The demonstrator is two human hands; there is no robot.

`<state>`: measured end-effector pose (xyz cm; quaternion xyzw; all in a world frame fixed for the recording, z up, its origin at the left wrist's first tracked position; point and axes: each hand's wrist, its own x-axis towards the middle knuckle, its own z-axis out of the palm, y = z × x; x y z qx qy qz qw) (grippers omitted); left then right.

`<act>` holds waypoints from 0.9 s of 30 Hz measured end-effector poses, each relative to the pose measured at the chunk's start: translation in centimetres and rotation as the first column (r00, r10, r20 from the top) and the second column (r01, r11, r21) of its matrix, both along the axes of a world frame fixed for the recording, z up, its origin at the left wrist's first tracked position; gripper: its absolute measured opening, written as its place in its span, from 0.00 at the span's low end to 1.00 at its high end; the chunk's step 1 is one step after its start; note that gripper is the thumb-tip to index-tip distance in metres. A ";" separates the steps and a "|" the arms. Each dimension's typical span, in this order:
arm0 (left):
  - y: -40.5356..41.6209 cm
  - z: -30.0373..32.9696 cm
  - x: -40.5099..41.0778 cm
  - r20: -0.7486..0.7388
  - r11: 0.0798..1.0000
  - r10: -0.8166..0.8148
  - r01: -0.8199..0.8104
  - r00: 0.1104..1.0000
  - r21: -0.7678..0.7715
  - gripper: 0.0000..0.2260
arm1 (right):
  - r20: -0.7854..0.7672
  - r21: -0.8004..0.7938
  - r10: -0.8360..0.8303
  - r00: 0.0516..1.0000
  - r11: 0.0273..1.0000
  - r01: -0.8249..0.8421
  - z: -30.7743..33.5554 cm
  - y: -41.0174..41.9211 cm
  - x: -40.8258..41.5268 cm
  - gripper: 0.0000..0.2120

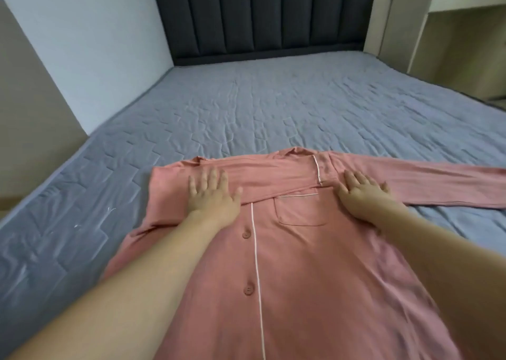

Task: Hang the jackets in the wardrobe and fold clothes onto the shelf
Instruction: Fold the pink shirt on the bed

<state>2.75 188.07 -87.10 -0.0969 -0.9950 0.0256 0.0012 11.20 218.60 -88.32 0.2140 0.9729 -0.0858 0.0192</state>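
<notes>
Pink long-sleeved pyjama shirt with white piping [301, 264], laid front-up on the near part of the grey-blue quilted mattress [273, 108], collar toward the headboard, hem toward the camera. White-piped button placket [256, 264] running down the middle, two pink buttons [246, 234] showing just left of it. Square chest pocket with a white-piped top edge [301, 209] right of the placket. Left-side sleeve [273, 180] folded across the chest below the collar, its white-piped cuff [319, 173] ending above the pocket. Right-side sleeve [424, 181] stretched straight out to the right across the mattress, running off the frame edge.

Left hand [212, 192] flat on the folded sleeve near the left shoulder, fingers straight and slightly spread, thumb out to the right, pressing the cloth down and gripping nothing. Right hand [358, 191] flat on the right shoulder, just right of the cuff and pocket, at the root of the stretched sleeve, fingers straight and close together, likewise pressing rather than clutching. Both bare forearms reaching in from the bottom edge, lying over the lower shirt.

Beyond the shirt, bare wrinkled mattress up to a dark upholstered headboard with vertical channels [260, 15]. Pale wall [90, 39] along the left side. Cream cabinet with a door and an open recess [438, 25] at the far right.
</notes>
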 end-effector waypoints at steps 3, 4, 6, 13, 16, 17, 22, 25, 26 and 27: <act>8.5 0.8 3.1 0.058 0.940 -0.309 0.295 0.949 0.173 0.30 | -0.024 0.027 -0.151 0.988 0.988 0.152 -0.8 6.0 6.0 0.31; 10.9 0.8 4.2 0.091 0.916 -0.373 0.350 0.923 0.195 0.29 | -0.026 0.029 -0.217 0.976 0.976 0.217 -1.2 7.9 8.1 0.31; 14.9 0.3 6.0 0.206 0.910 -0.411 0.385 0.888 0.156 0.27 | -0.035 0.012 -0.335 0.941 0.942 0.336 -1.8 11.2 11.9 0.33; 25.4 2.1 7.8 -0.130 0.946 -0.313 0.321 0.941 0.038 0.16 | -0.337 -0.295 -0.686 0.644 0.727 0.620 -2.7 20.5 18.5 0.34; 32.5 3.9 8.0 -0.109 0.844 -0.519 0.529 0.848 0.087 0.13 | -0.493 -0.678 -0.801 0.340 0.598 0.427 -2.4 22.9 19.3 0.24; 35.4 4.1 8.3 -0.040 0.802 -0.579 0.578 0.814 0.154 0.13 | -0.481 -0.794 -0.853 0.205 0.522 0.311 -2.2 23.3 19.5 0.21; 50.3 3.8 10.9 0.117 0.697 -0.697 0.630 0.707 0.341 0.13 | -0.123 -0.988 -0.991 0.060 0.117 -0.097 -1.0 27.2 20.0 0.13; 56.4 2.7 12.4 0.140 0.679 -0.719 0.646 0.681 0.350 0.14 | -0.044 -0.974 -0.997 0.067 0.028 -0.223 -1.6 28.7 20.0 0.06; 57.7 2.4 12.6 0.139 0.698 -0.704 0.645 0.696 0.311 0.14 | -0.065 -0.975 -0.995 0.072 0.048 -0.215 -1.9 29.0 19.7 0.06; 58.6 2.1 12.6 0.134 0.721 -0.684 0.635 0.717 0.278 0.13 | -0.099 -0.979 -0.991 0.085 0.081 -0.189 -2.2 29.3 19.3 0.06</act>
